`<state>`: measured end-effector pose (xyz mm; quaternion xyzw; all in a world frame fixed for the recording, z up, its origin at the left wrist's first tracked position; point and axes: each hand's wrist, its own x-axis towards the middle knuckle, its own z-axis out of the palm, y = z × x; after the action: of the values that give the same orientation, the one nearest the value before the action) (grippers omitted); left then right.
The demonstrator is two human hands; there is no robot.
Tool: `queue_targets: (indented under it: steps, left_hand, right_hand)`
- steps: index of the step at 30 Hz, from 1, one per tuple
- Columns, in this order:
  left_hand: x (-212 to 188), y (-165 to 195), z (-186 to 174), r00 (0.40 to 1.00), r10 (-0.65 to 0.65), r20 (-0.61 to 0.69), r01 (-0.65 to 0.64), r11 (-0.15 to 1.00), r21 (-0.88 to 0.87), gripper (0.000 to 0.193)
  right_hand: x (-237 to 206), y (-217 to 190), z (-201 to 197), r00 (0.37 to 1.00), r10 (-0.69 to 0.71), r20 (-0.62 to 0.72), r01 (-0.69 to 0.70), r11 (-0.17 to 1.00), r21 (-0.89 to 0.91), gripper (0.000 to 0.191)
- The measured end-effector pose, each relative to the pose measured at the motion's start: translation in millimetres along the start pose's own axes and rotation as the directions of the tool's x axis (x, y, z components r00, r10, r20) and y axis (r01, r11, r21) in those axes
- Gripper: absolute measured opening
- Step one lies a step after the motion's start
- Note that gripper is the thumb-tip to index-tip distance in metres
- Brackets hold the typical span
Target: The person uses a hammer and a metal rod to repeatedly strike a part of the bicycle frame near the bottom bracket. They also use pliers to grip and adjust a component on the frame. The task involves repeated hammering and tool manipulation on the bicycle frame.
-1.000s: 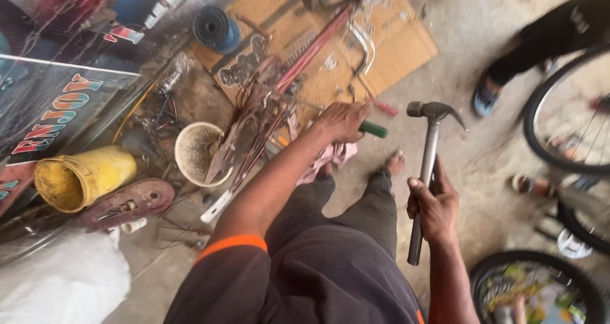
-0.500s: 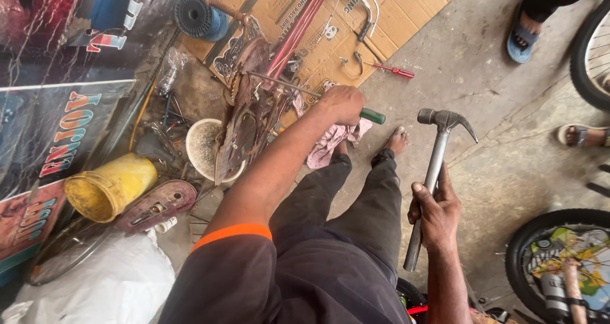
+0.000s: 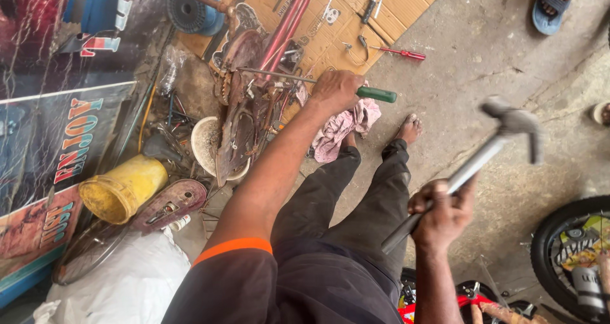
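Left hand: fingers wrapped tight round green-handled screwdriver, shaft running left onto rusty bicycle frame; grip and placement unchanged from half a second ago. Right hand: fingers closed on claw hammer handle. Hammer now tilted, head up and out to right, motion-blurred; earlier near upright. Pink rag beneath left hand, on concrete beside cardboard sheet.

hammer head motion-blurred, tyre cut off

Green screwdriver handle, yellow bucket, pink rag, seemingly grey blurred hammer.
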<state>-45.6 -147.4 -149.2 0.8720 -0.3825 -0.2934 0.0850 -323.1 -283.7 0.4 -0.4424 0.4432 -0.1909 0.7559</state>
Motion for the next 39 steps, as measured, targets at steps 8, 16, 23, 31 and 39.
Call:
queue_targets:
  steps: [8,16,23,31,39]
  left_hand:
    - [-2,-12,-11,0.992,0.065,-0.105,-0.070,0.997,-0.043,0.014]
    - [6,-18,-30,0.998,-0.046,0.051,0.049,0.997,-0.062,0.024]
    - [-5,-23,-7,0.993,0.088,-0.078,-0.090,0.996,-0.021,0.022]
    - [-9,-29,7,0.985,0.073,-0.154,-0.083,0.995,-0.059,0.019]
    - [-3,-7,-9,0.961,0.181,-0.208,-0.196,0.979,-0.053,0.009]
  right_hand:
    - [9,4,41,0.904,0.218,-0.368,-0.227,0.974,0.018,0.048]
    - [53,-8,2,0.916,0.367,-0.161,-0.391,0.907,-0.158,0.025]
    - [22,34,1,0.931,0.360,-0.061,-0.330,0.758,-0.562,0.024]
    - [33,11,43,0.874,0.431,0.227,-0.263,0.810,-0.524,0.077]
    - [38,29,-1,0.975,0.200,0.099,-0.192,0.978,-0.084,0.085]
